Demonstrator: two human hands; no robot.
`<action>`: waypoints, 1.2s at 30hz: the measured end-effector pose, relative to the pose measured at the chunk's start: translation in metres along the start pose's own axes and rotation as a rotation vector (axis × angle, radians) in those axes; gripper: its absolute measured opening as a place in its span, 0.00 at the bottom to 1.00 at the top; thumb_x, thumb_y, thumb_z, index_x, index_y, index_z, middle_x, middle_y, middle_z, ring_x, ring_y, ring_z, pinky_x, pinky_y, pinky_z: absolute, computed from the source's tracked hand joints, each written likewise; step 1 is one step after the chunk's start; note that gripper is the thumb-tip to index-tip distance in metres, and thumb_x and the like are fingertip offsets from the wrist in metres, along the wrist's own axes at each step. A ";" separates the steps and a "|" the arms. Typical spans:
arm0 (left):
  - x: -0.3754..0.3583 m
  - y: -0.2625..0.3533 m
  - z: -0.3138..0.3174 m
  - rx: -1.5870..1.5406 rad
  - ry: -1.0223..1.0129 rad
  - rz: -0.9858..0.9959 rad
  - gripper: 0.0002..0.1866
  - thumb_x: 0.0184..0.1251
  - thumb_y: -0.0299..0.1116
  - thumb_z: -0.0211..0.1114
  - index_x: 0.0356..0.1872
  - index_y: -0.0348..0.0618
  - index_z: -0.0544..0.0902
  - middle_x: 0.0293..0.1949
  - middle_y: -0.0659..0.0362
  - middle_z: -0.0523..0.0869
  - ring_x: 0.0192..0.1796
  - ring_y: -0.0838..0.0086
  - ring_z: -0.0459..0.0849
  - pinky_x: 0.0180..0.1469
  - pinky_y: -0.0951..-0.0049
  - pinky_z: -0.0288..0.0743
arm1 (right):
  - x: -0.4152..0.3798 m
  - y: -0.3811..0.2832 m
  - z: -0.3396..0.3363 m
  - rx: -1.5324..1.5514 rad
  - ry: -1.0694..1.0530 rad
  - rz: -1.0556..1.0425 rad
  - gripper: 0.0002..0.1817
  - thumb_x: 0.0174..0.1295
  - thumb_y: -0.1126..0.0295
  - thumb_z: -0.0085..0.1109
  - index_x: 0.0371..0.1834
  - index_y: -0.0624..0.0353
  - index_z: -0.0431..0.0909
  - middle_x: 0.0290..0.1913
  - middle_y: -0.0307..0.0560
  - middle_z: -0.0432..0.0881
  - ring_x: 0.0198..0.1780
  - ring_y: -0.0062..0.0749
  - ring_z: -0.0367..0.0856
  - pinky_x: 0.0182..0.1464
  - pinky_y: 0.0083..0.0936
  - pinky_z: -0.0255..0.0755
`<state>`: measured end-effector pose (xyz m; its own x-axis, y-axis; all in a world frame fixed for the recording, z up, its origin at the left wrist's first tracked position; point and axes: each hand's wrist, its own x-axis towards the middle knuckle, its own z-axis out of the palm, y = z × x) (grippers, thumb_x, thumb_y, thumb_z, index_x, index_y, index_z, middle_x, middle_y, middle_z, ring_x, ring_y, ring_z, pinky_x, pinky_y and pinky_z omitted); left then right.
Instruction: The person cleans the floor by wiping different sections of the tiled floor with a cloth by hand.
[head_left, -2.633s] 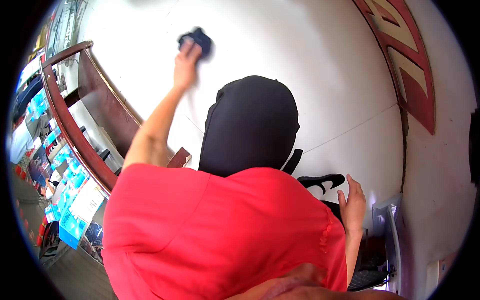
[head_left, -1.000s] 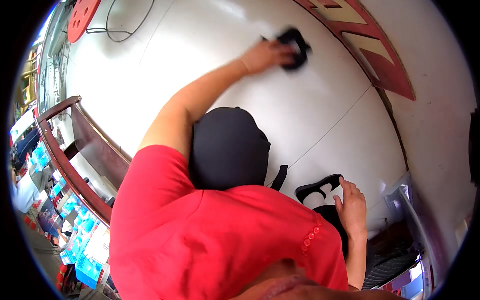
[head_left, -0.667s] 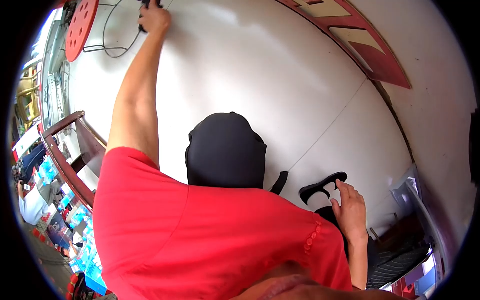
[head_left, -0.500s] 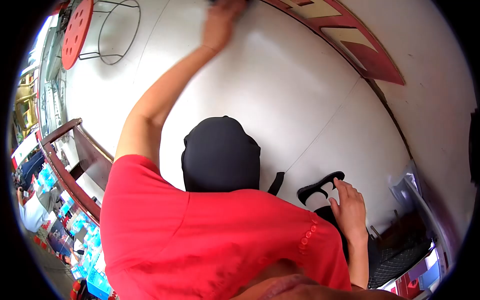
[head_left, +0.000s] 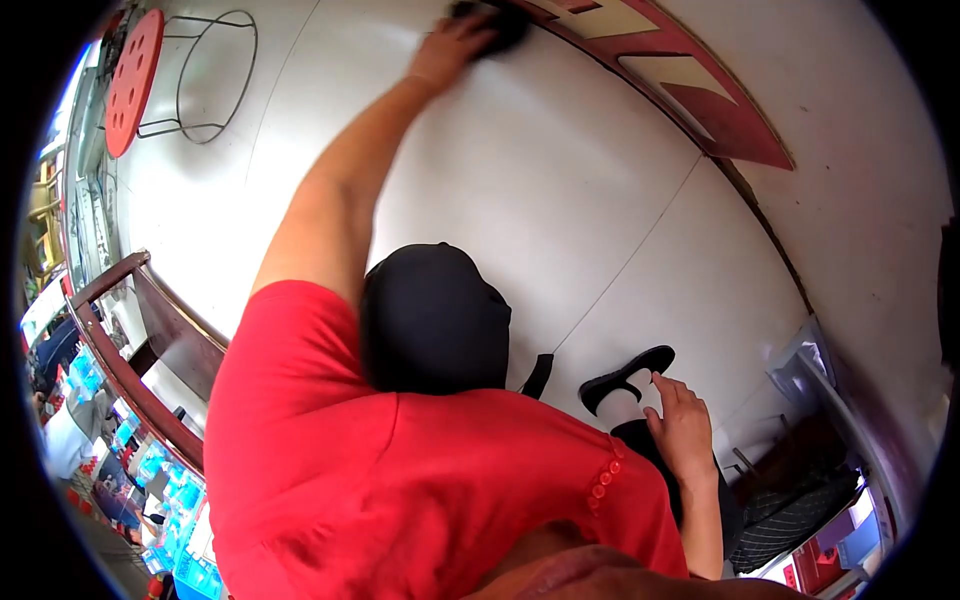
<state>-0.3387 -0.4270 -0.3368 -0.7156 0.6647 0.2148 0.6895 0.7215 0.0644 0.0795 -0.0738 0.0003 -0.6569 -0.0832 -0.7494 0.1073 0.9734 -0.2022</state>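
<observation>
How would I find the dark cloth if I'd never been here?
Find the pale floor, then the red-and-cream panel along its edge. Near that panel's upper end is the left hand. Its fingers rest on the dark cloth, which isn't worn on a foot like the black shoe.

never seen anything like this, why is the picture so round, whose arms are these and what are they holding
There's no machine here, only a person working barehanded. One camera on that person's head looks forward and down, and its view bends at the edges. The big red shape is the wearer's shirt; the black bulge is probably a bent knee. The left hand reaches forward over the pale floor and rests on a dark cloth; how firmly it grips can't be told. The right hand, near a black shoe, seems to hold nothing. A red stool shows at upper left.
</observation>
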 end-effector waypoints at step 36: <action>-0.457 0.245 -0.257 -0.298 -0.178 -0.834 0.32 0.60 0.19 0.62 0.67 0.59 0.78 0.65 0.53 0.75 0.61 0.50 0.74 0.64 0.54 0.72 | 0.060 -0.018 -0.020 -0.108 -0.099 -0.212 0.25 0.65 0.70 0.63 0.65 0.60 0.72 0.57 0.56 0.80 0.56 0.55 0.80 0.59 0.43 0.73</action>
<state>0.1863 -0.6042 -0.1690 -0.9858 -0.0136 -0.1675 -0.0783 0.9189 0.3866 0.0235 -0.0925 -0.0286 -0.5796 -0.3033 -0.7564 -0.1091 0.9487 -0.2968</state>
